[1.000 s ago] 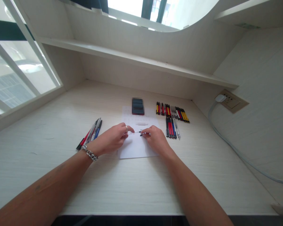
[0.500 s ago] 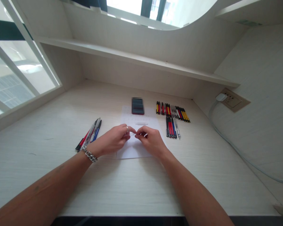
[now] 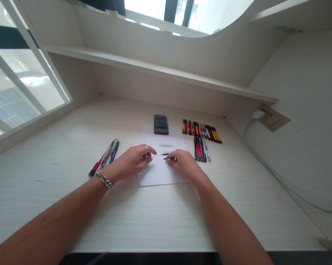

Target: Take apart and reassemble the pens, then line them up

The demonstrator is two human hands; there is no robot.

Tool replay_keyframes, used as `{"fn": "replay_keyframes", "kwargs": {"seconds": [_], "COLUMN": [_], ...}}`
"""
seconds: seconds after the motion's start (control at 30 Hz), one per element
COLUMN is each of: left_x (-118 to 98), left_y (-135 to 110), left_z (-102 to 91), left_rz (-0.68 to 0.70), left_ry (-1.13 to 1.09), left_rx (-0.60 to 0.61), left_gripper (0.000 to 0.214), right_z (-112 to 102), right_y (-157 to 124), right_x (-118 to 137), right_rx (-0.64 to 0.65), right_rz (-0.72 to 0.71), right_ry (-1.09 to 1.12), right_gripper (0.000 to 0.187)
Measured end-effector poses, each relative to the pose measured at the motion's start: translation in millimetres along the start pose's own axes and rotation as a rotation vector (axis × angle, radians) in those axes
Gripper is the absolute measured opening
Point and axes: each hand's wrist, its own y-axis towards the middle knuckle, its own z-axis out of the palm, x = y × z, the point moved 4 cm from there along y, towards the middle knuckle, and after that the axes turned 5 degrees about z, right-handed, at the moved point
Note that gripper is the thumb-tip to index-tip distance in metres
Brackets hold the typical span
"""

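Note:
My left hand [image 3: 138, 159], with a ring and a chain bracelet, is closed in a pinch over the white paper [image 3: 157, 175]. A thin pen refill [image 3: 157, 155] sticks out to the right from its fingertips, with a dark part at its far end. Close by, my right hand [image 3: 184, 162] is closed around a small dark pen part [image 3: 166, 158], whose tip shows past the fingers. The two hands are apart. Just beyond them a clear pen barrel [image 3: 166, 145] lies across the paper.
A dark phone-like device [image 3: 161, 124], its face blurred, lies at the paper's far edge. Several pens [image 3: 202, 131] stand in a row at the right, with more pens [image 3: 200, 149] below them. A loose bunch of pens [image 3: 106, 157] lies left. A cable [image 3: 276, 175] runs from the wall socket [image 3: 273, 117].
My fingertips were together over the paper. Now the hands have parted, the right one slightly to the right, and the refill and small dark part show between them.

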Motion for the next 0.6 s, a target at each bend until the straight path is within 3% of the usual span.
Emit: {"fn": "replay_keyframes", "kwargs": {"seconds": [0.17, 0.3, 0.6], "left_x": [-4.5, -10.8, -7.7], "left_y": [0.9, 1.4, 1.0], "left_z": [3.0, 4.4, 1.9], "left_rz": [0.011, 0.034, 0.017], "left_ry": [-0.064, -0.090, -0.046], "left_rx": [-0.024, -0.025, -0.047], "left_gripper": [0.024, 0.020, 0.022], "right_z": [-5.0, -1.1, -12.8], "right_y": [-1.5, -4.8, -2.7], "right_x": [10.5, 24.2, 15.3], "right_rx": [-0.082, -0.026, 0.001], "right_rz": [-0.029, -0.067, -0.032], "right_ry": [0.197, 0.366, 0.367], "right_gripper": [0.016, 0.014, 0.010]}}
